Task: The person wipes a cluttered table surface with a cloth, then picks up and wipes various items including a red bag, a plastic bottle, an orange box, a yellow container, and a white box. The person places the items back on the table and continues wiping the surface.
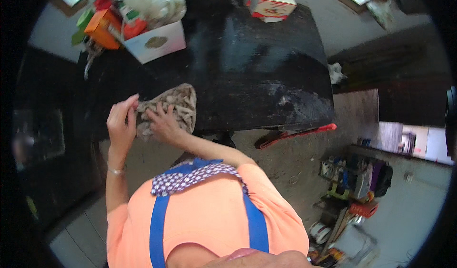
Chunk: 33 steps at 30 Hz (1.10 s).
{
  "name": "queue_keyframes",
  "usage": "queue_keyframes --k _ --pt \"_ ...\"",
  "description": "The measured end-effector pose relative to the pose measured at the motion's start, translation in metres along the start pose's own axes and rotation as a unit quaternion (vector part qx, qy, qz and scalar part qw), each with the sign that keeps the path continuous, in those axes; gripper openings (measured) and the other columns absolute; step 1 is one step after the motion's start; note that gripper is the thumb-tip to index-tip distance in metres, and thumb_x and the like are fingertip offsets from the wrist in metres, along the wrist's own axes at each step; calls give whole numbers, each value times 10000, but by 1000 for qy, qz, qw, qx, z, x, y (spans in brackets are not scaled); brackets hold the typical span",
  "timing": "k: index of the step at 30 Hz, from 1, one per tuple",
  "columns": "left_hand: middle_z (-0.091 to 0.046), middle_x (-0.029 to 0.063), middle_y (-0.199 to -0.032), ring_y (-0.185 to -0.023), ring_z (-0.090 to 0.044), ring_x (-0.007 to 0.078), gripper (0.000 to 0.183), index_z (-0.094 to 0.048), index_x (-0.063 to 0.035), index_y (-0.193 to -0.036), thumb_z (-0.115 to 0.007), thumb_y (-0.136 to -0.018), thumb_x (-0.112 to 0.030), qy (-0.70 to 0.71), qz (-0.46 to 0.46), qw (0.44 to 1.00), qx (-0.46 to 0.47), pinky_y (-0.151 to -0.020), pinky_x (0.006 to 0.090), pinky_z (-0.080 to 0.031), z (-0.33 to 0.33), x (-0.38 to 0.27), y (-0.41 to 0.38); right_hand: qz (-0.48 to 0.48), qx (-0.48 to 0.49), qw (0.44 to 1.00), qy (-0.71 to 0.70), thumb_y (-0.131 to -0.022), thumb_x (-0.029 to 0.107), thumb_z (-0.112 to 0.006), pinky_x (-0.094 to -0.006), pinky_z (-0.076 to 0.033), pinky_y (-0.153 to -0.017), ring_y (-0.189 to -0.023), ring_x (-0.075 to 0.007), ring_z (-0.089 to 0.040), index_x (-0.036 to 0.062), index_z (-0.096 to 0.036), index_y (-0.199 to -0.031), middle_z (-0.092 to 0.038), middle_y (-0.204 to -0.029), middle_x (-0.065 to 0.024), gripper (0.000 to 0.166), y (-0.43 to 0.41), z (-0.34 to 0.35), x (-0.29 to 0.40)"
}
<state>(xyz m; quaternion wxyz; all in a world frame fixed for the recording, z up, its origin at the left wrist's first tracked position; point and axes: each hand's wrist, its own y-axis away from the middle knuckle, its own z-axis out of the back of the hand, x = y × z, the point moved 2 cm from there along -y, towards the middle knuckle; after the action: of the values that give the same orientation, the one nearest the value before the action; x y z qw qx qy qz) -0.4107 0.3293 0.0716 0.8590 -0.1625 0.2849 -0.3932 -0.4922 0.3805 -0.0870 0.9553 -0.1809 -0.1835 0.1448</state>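
A crumpled grey-beige cloth (184, 103) lies in folds at the near edge of a dark table, left of the middle. My left hand (122, 119) is raised at the cloth's left end, thumb and fingers drawn together on its edge. Over the bunched middle of the same cloth, my right hand (165, 125) rests with its fingers spread among the folds. Whether those fingers grip any fabric underneath is hidden. Part of the cloth hangs at the table's front edge below my hands.
On the black table (232, 78), a white box (171, 46) overflows with plastic bags beside an orange carton (101, 26). Printed cartons (273, 5) stand at the back right. Pale smears mark the right side. A red-edged object (296, 135) juts below the front edge. Cluttered shelves (348, 182) stand right.
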Motion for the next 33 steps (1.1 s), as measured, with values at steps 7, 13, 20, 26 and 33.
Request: queue_keyframes --k 7,13,20,26,33 --pt "-639 86 -872 -802 -610 176 233 -602 -67 -1076 -523 -868 3 56 100 992 59 -714 265 -499 -14 27 37 -283 -3 942 182 -611 303 -639 -497 -365 -732 -1013 -238 -477 151 -671 -684 -509 -1145 -2 172 67 69 -144" --pt "-626 97 -835 -753 -596 180 248 -600 -26 -1056 -521 -834 53 113 84 987 74 -672 272 -479 -41 4 3 -501 -13 813 297 -688 373 -631 -541 -389 -794 -1093 -258 -472 155 -674 -853 -511 -1183 37 277 167 182 -289" --pt "-599 56 -786 -740 -569 97 319 -535 -42 -1137 -516 -830 43 259 141 950 103 -678 229 -450 -127 -17 -81 -616 -72 694 366 -756 355 -530 -540 -379 -808 -1021 -320 -486 112 -669 -855 -488 -1221 -15 297 193 222 -376" --pt "-538 156 -1114 -1035 -534 222 636 -385 -31 -1272 -694 -759 -246 293 137 933 156 -863 319 -440 -280 -12 -274 -568 -63 728 379 -737 336 -557 -468 -375 -725 -954 -308 -483 106 -683 -766 -498 -1223 -40 264 182 221 -371" --pt "-121 198 -1462 -1368 -73 318 932 -170 -96 -1416 -563 -746 -610 -104 -55 971 208 -1102 443 -123 -387 -68 -412 -582 -72 741 327 -704 301 -603 -457 -353 -740 -1019 -332 -464 87 -669 -679 -491 -1239 -59 226 187 223 -377"
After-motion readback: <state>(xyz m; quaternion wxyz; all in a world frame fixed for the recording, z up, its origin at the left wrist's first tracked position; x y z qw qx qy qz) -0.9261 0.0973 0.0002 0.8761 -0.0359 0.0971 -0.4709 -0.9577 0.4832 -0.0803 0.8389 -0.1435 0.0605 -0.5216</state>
